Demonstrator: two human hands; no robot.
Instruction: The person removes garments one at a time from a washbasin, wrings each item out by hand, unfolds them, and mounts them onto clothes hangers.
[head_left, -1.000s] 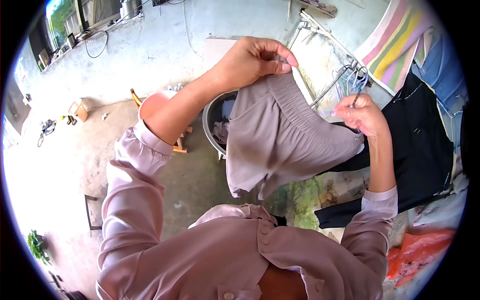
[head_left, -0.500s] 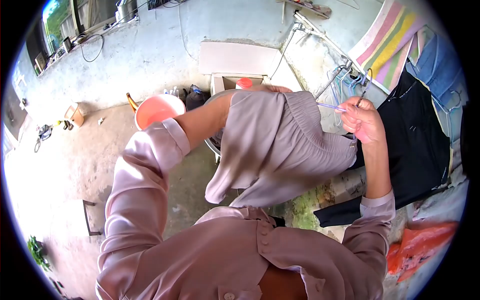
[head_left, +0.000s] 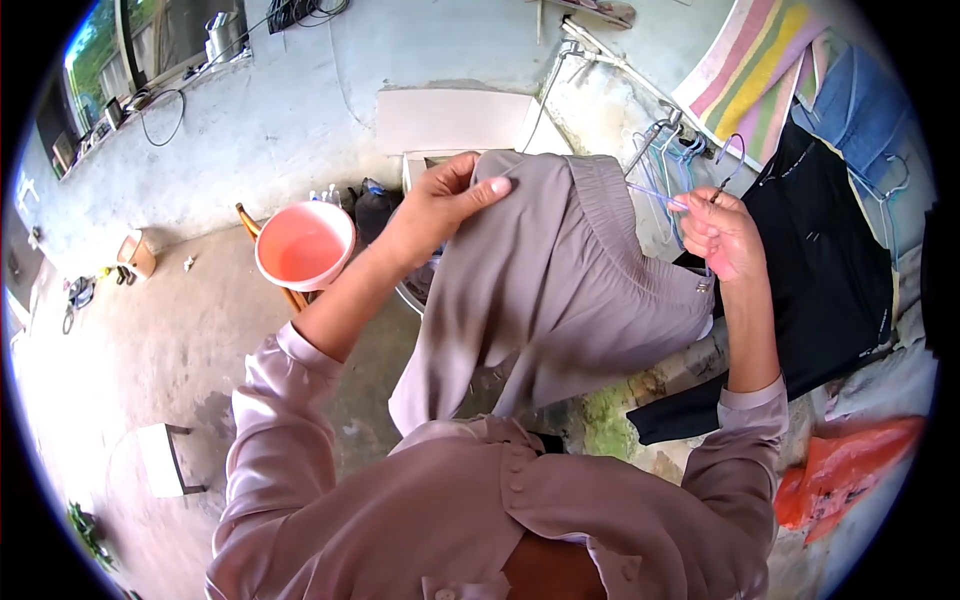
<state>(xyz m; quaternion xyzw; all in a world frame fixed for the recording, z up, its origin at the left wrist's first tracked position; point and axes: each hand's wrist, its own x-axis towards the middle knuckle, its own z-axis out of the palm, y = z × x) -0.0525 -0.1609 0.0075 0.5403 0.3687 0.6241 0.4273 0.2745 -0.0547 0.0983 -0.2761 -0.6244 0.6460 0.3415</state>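
Observation:
A pair of mauve-grey trousers (head_left: pixel 530 270) with a gathered elastic waistband hangs in front of me. My left hand (head_left: pixel 440 205) pinches its upper left edge, thumb on the outside and fingers behind the cloth. My right hand (head_left: pixel 715 230) is closed around a thin purple clothes hanger (head_left: pixel 735 145), its hook rising above my fist. One arm of the hanger runs left toward the waistband opening, and the part inside the trousers is hidden. Black trousers (head_left: pixel 810 260) hang just behind and to the right of my right hand.
A striped towel (head_left: pixel 755 70), blue jeans (head_left: pixel 865 100) and several spare hangers (head_left: pixel 665 150) hang from a rail at the right. A pink basin (head_left: pixel 305 245) stands left of the trousers. A small stool (head_left: pixel 160 460) is at lower left, a red plastic bag (head_left: pixel 850 470) at lower right.
My left hand has come out from behind the trousers' top edge and moved left, its thumb now showing on the cloth. My right hand keeps its hold on the hanger.

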